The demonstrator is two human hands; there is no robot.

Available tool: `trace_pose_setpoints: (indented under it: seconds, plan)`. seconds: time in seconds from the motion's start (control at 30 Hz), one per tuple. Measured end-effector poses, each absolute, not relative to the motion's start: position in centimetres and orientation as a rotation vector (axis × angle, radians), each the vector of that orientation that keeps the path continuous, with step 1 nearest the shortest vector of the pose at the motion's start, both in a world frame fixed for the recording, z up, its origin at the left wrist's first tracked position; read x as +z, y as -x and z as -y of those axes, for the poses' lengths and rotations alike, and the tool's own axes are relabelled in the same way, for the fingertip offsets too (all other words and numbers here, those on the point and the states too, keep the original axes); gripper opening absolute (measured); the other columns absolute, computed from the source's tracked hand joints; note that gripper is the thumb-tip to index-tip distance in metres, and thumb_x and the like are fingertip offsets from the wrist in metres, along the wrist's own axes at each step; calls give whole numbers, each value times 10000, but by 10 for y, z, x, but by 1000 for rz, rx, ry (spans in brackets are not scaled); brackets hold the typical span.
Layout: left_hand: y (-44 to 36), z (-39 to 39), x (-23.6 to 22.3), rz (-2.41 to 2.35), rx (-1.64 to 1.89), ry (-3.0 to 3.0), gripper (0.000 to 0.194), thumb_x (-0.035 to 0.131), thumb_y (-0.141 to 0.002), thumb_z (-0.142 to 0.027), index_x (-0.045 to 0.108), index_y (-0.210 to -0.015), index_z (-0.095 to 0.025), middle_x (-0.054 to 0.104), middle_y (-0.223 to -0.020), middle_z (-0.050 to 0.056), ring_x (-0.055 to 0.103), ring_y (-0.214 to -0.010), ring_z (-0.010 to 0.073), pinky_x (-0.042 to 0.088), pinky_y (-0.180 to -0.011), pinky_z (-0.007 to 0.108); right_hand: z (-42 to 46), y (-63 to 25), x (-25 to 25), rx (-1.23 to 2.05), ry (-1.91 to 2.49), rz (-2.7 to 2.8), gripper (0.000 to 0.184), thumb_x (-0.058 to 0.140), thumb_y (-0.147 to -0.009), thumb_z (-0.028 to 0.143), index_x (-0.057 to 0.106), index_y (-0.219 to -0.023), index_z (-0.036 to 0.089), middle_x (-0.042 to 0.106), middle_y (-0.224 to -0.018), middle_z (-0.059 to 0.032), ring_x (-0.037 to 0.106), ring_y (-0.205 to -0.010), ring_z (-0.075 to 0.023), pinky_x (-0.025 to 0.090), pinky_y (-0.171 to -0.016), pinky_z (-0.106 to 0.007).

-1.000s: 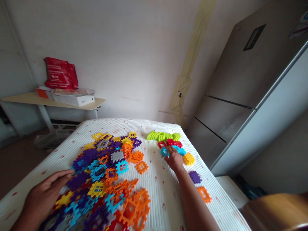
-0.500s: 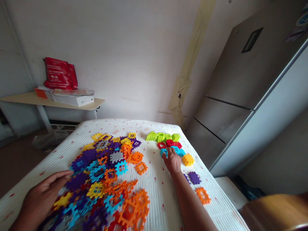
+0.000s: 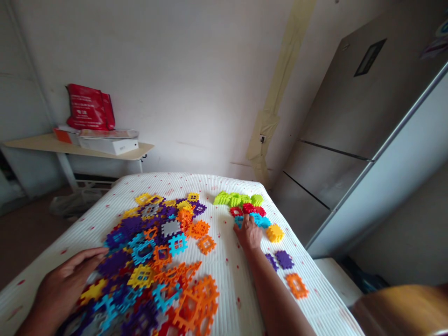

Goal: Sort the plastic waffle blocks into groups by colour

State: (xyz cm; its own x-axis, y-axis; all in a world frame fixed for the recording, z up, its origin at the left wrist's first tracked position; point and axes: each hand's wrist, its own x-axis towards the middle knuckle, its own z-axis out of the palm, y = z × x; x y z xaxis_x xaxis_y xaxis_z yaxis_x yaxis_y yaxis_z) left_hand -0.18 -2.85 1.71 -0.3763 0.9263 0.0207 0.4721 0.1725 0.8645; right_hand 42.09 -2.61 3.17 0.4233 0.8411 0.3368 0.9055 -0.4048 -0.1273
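A heap of interlocking plastic building tiles (image 3: 170,228) in purple, orange, blue, yellow, red and grey covers the left of the bed-like surface. At the heap's left edge is my left hand (image 3: 68,277), its fingers stretched out and their tips by the purple and blue tiles; nothing shows in it. Across on the right, my right hand (image 3: 249,234) has its thumb and bent fingers on the blue tiles (image 3: 259,220), partly hiding them. Just behind lie red tiles (image 3: 257,209), then light green stacks (image 3: 238,199). A yellow stack (image 3: 275,233) stands right of this hand.
Purple tiles (image 3: 284,259) and an orange tile (image 3: 297,285) lie beside my right forearm. The white spotted cover (image 3: 224,275) spans the surface. A side table (image 3: 42,143) with boxes and a red bag (image 3: 90,107) stands back left; a grey refrigerator (image 3: 325,121) rises at right.
My right hand has shifted slightly and its thumb sits a little further left at the blue tiles. The left hand stays at the heap's edge. The view has moved slightly.
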Motion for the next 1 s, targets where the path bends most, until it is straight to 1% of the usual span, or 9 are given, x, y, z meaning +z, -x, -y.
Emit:
trace_pose_setpoints:
  seconds: [0.2,0.33,0.47,0.57,0.73,0.9,1.0]
  plan:
    - [0,31,18,-1948,1163,-1351,369,567,-589,-500,706,-811,-239,752,-866,22,676,-812,268,486,-662,295,30,-422,35,-330,2396,1514,270,509,-845,307,572,-1074,179,628,-1042,-127,654,-790,-211,440,-577,-263]
    - [0,31,19,-1946,1172,-1369,360,573,-602,-496,711,-807,-234,755,-857,28,681,-806,273,490,-660,302,33,-422,37,-331,2372,1529,281,506,-839,274,580,-1090,172,632,-1029,-134,652,-755,-219,436,-558,-271]
    - [0,31,19,-1951,1147,-1363,382,561,-606,-508,710,-824,-232,754,-864,36,682,-809,278,492,-672,317,33,-422,35,-336,2374,1540,264,503,-831,260,599,-1058,166,638,-1020,-135,649,-721,-220,431,-540,-279]
    - [-1,31,19,-1942,1143,-1330,399,560,-596,-511,704,-834,-224,749,-887,41,680,-830,277,494,-684,312,31,-422,32,-345,2382,1546,271,501,-833,273,595,-1066,173,633,-1038,-130,647,-723,-209,430,-539,-272]
    - [-4,34,24,-1891,1144,-1280,416,577,-591,-496,695,-859,-201,751,-868,54,675,-856,276,501,-640,285,32,-422,33,-368,2369,1559,281,486,-854,287,587,-1091,174,625,-1052,-115,645,-751,-190,427,-542,-252]
    - [-10,38,33,-1867,1205,-1269,389,587,-572,-477,702,-807,-189,753,-831,53,677,-846,264,508,-704,279,38,-405,40,-288,2191,1711,286,488,-859,260,599,-1117,211,622,-1114,-94,639,-830,-186,449,-601,-243]
    - [-15,40,40,-1872,1228,-1267,359,596,-556,-453,700,-776,-189,751,-795,50,677,-835,260,511,-736,285,42,-382,42,-99,1956,1865,256,503,-853,227,621,-1080,227,657,-1050,-51,641,-824,-153,457,-669,-216]
